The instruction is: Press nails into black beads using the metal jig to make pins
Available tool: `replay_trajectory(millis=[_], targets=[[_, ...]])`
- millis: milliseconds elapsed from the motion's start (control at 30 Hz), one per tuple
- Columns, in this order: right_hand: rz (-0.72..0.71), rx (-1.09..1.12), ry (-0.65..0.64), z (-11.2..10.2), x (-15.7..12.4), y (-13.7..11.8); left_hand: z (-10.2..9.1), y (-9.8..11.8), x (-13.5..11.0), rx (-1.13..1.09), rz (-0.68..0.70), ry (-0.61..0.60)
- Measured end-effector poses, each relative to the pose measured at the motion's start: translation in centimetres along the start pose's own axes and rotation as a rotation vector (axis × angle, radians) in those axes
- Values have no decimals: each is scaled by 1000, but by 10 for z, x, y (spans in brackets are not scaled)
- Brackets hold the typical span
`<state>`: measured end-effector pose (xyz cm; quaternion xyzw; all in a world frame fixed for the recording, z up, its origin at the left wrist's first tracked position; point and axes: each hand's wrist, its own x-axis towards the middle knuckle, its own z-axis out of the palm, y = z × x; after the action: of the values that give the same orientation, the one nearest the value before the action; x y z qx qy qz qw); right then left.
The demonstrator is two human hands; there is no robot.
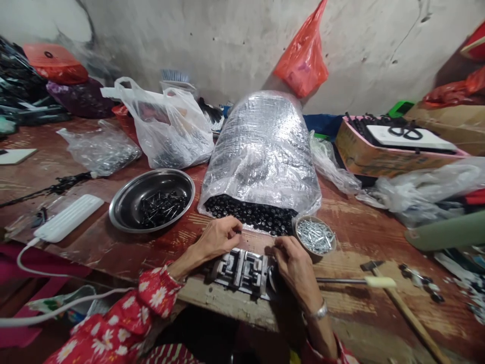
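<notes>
Wall and bench: rough, stained plaster wall (227,35) behind a scarred red-brown wooden workbench (352,242), crowded with plastic bags and small hardware.

Left hand: the left hand (217,238) is curled narrow and pinched over the middle of the jig, a floral sleeve (151,298) at its wrist; from here I can't tell whether it holds anything small.

Right hand: the right hand (293,268) is bent closely over the jig's right end, a silver bracelet (317,312) on its wrist; whether it grips anything is hidden.

Step in hand: both hands are working together at the jig, and neither is reaching toward the bags or bowls.

Jig: a double steel jig (242,270), two slotted blocks side by side, sits at the bench's front edge between the hands, partly covered by the right hand.

Within reach: a clear plastic bag (261,146) lies open just beyond the hands, spilling round black heads (250,215) from its mouth. A small metal bowl (297,227) of silver screws (315,236) stands just beside the right hand.

Further along: a steel bowl (151,172) holds black-headed nails (162,210) to the left. A cream-handled tool (381,282) lies right of the jig, near a wooden-handled hammer (373,265). A white power bank (68,217) rests at the far left.
</notes>
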<state>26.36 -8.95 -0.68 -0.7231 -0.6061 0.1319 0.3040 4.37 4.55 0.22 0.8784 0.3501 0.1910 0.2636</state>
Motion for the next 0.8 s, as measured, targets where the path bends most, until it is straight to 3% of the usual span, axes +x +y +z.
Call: replay_trajectory(millis=[167, 333, 533, 800], targets=[[-136, 207, -38, -6, -20, -29, -15, 6, -34, -145, 163, 13], [-206, 21, -83, 11, -30, -45, -16, 11, -51, 125, 246, -143], [-150, -92, -67, 22, -29, -48, -14, 10, -52, 236, 194, -142], [-58, 82, -31, 23, -32, -42, -9, 6, -53, -44, 53, -98]])
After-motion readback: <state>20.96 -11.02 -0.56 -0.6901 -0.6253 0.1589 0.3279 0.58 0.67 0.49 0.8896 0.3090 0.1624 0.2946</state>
